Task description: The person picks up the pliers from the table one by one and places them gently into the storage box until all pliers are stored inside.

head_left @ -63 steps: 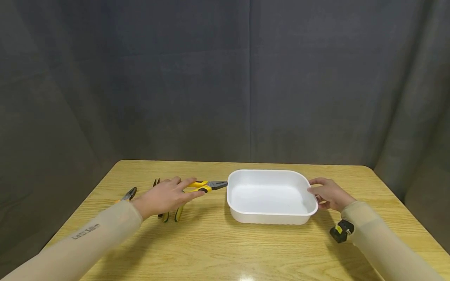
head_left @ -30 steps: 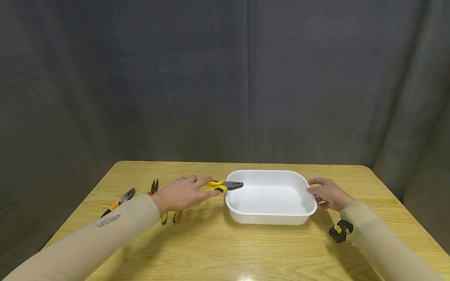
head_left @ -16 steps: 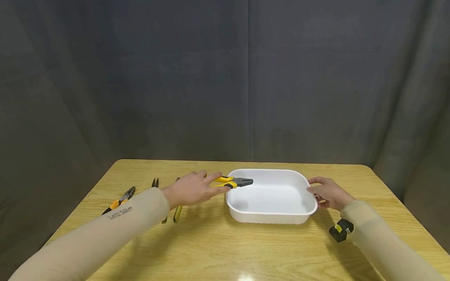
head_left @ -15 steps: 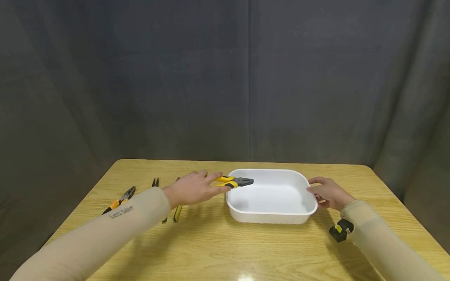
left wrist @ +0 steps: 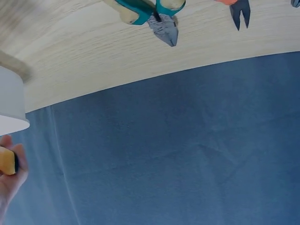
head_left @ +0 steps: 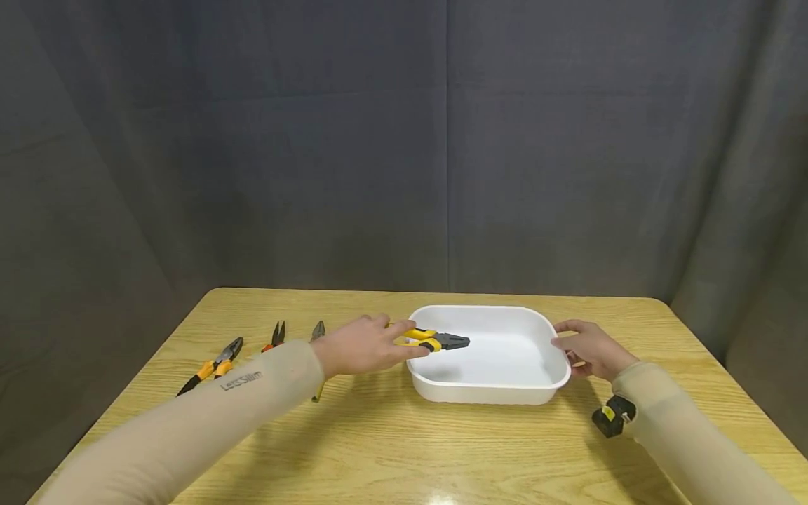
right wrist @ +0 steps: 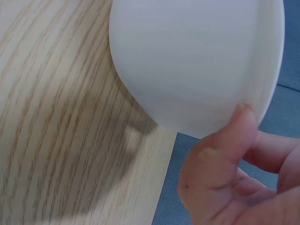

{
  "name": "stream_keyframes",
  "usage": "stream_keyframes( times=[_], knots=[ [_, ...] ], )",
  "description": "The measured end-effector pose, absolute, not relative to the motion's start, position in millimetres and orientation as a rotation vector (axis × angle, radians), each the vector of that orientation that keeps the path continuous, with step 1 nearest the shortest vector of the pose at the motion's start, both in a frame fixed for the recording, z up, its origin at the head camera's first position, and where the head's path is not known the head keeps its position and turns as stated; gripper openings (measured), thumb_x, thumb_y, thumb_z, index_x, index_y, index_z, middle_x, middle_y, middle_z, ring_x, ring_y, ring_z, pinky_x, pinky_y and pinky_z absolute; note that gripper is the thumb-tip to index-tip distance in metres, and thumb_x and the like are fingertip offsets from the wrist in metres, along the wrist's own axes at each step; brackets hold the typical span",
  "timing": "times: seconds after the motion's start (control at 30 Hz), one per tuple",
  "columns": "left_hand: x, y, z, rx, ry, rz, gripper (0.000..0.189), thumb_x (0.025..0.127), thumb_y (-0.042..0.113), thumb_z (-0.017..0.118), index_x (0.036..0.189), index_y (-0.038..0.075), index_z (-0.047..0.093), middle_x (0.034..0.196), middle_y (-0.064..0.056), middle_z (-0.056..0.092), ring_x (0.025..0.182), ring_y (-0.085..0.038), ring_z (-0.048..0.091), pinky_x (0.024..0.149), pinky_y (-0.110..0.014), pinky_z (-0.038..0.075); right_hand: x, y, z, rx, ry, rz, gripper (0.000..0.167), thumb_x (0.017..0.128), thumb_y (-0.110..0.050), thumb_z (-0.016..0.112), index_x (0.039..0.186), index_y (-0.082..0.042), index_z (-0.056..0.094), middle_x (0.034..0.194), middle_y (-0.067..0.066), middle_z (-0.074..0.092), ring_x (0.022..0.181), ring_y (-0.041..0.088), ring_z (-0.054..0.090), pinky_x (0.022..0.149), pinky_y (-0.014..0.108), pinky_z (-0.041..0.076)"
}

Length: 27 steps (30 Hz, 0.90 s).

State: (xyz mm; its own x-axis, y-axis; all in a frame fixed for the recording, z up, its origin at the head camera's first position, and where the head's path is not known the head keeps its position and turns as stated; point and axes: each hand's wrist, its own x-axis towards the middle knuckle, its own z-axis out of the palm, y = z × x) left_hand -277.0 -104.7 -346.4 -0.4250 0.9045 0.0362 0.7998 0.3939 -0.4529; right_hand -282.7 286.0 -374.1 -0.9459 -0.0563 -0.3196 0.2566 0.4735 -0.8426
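Note:
My left hand [head_left: 369, 345] grips combination pliers [head_left: 451, 341] by their yellow-and-black handles. Their grey head points right, over the left part of a white plastic basin [head_left: 492, 394], and the fingers overlap the basin's left rim. In the left wrist view only a yellow handle end [left wrist: 7, 161] shows in the fingers at the left edge. At the basin's right end my right hand [head_left: 593, 348] holds the rim. The right wrist view shows a thumb [right wrist: 234, 133] pressed along the basin's outer wall near the rim, the other fingers bent behind.
Left of the basin lie orange-and-black pliers [head_left: 226, 356], red-handled needle-nose pliers [head_left: 278, 335] and pliers with green-and-tan handles [left wrist: 164, 29], partly hidden by the left arm. A dark curtain [head_left: 353, 175] hangs behind the table [head_left: 404, 449].
The left hand has carried the yellow pliers rightward, from left of the basin to over its left part. The table tools show more behind the arm. Right hand and basin stay put.

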Motion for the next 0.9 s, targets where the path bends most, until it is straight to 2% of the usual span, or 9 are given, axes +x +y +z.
stream_keyframes(
  times=[0.17, 0.4, 0.5, 0.73, 0.9],
  knots=[
    [-279, -99, -349, -1.518, -2.356, 0.533, 0.046, 0.097, 0.021, 0.06, 0.14, 0.035, 0.05, 0.138, -0.009, 0.048, 0.091, -0.024, 0.06, 0.066, -0.033, 0.053, -282, 286, -373, 0.174, 2.424, -1.455, 0.047, 0.099, -0.009, 0.051, 0.138, 0.011, 0.033, 0.081, 0.007, 0.054, 0.065, 0.016, 0.052, 0.059, 0.03, 0.048],
    [-280, -87, -349, -1.546, -2.37, 0.606, 0.059, 0.092, 0.008, 0.065, 0.141, 0.035, 0.047, 0.135, -0.008, 0.045, 0.089, -0.022, 0.058, 0.064, -0.029, 0.05, -281, 286, -374, 0.165, 2.427, -1.451, 0.047, 0.099, -0.009, 0.051, 0.137, 0.011, 0.033, 0.08, 0.007, 0.054, 0.065, 0.015, 0.052, 0.058, 0.029, 0.048],
    [-281, -82, -349, -1.553, -2.366, 0.624, 0.059, 0.092, 0.009, 0.065, 0.142, 0.036, 0.047, 0.135, -0.008, 0.046, 0.091, -0.022, 0.059, 0.066, -0.029, 0.051, -281, 286, -375, 0.164, 2.425, -1.454, 0.047, 0.1, -0.009, 0.051, 0.138, 0.011, 0.033, 0.08, 0.007, 0.053, 0.065, 0.016, 0.052, 0.058, 0.029, 0.048],
    [-284, -72, -351, -1.557, -2.262, 0.669, 0.053, 0.095, 0.011, 0.061, 0.14, 0.035, 0.05, 0.129, -0.007, 0.05, 0.081, -0.019, 0.058, 0.06, -0.025, 0.048, -282, 286, -376, 0.173, 2.43, -1.453, 0.047, 0.099, -0.009, 0.051, 0.138, 0.011, 0.033, 0.081, 0.008, 0.054, 0.065, 0.016, 0.052, 0.058, 0.029, 0.048],
    [-286, -64, -351, -1.541, -2.256, 0.72, 0.052, 0.096, 0.014, 0.06, 0.141, 0.036, 0.049, 0.128, -0.006, 0.051, 0.08, -0.018, 0.057, 0.059, -0.024, 0.049, -282, 286, -376, 0.183, 2.433, -1.454, 0.046, 0.099, -0.009, 0.051, 0.138, 0.011, 0.033, 0.083, 0.008, 0.054, 0.066, 0.016, 0.053, 0.058, 0.029, 0.048]
  ],
)
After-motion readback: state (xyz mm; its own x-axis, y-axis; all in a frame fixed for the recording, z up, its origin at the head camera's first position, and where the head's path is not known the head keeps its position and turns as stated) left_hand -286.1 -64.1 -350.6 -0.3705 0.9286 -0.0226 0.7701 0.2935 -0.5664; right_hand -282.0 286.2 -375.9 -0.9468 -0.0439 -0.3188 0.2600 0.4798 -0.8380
